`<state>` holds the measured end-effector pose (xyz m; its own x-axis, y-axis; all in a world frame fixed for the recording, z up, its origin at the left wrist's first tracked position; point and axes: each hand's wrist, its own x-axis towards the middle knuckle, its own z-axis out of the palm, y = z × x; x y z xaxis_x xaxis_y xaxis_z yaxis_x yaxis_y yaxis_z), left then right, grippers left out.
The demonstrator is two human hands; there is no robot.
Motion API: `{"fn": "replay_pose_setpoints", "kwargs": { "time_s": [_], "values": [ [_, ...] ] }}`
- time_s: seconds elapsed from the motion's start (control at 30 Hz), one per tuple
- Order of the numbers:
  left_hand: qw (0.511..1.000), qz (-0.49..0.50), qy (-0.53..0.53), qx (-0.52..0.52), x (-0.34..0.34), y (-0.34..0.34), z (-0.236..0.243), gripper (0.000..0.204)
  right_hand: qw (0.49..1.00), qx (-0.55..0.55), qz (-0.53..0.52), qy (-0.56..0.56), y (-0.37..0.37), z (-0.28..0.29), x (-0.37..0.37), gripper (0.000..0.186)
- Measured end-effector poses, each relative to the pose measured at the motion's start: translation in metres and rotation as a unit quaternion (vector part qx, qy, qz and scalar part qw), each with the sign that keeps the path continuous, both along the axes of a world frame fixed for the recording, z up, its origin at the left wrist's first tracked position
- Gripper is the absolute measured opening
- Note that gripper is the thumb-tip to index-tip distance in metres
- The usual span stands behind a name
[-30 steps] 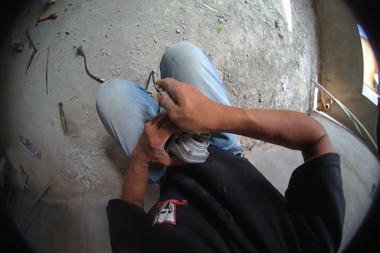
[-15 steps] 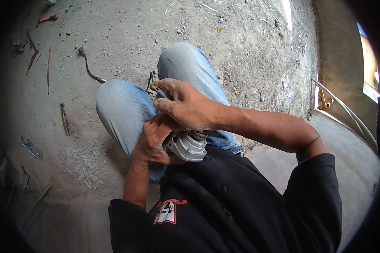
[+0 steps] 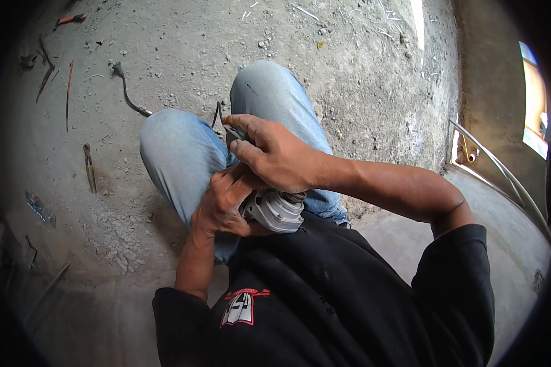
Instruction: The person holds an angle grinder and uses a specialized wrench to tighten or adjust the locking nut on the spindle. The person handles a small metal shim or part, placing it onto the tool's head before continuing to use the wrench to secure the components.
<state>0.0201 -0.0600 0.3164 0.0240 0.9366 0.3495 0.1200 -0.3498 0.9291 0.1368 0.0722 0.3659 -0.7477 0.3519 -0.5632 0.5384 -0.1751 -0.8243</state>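
I am seated on a concrete floor with my knees in blue jeans (image 3: 183, 153) drawn up. My left hand (image 3: 223, 205) is wrapped around a grey round metal part (image 3: 275, 211) with bolt heads on its rim, held over my lap. My right hand (image 3: 275, 153) lies on top of that part, fingers curled over its upper end, where something small and dark shows at the fingertips. What the right fingers pinch is mostly hidden.
A dark bent cable piece (image 3: 127, 92) lies on the dusty floor beyond my left knee. Thin sticks and wire scraps (image 3: 89, 166) are scattered at the left. A curved metal rod (image 3: 502, 171) runs along the right, by a raised concrete ledge (image 3: 410, 232).
Both hands have stayed together on the grey part; the right hand's fingers shifted slightly over its top. The view has barely moved.
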Motion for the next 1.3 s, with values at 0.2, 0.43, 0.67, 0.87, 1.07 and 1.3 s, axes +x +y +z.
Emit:
{"fn": "replay_pose_setpoints", "kwargs": {
  "time_s": [0.2, 0.43, 0.67, 0.87, 1.07, 1.3],
  "values": [
    [1.0, 0.013, 0.001, 0.012, 0.001, 0.003, -0.001, 0.063, 0.987, 0.118, 0.084, -0.069, 0.013, 0.021, -0.01, 0.041],
    [0.999, 0.005, 0.025, -0.034, -0.002, 0.0, 0.002, 0.064, 0.986, 0.153, 0.024, -0.059, 0.008, 0.011, -0.007, 0.04],
    [0.998, 0.007, 0.034, -0.052, -0.001, 0.002, 0.005, 0.067, 1.0, 0.014, -0.009, -0.013, 0.01, -0.002, 0.0, 0.048],
    [0.998, 0.02, 0.024, -0.057, 0.0, -0.003, 0.005, 0.071, 0.998, 0.018, -0.053, 0.005, 0.008, -0.002, -0.001, 0.05],
    [0.989, 0.118, 0.006, -0.09, 0.02, -0.024, -0.007, 0.081, 0.999, -0.029, -0.032, -0.027, 0.013, 0.003, -0.002, 0.051],
    [0.973, 0.192, -0.02, -0.125, 0.049, -0.035, -0.014, 0.091, 0.998, -0.008, -0.048, -0.033, 0.014, 0.006, 0.003, 0.051]
  ]
}}
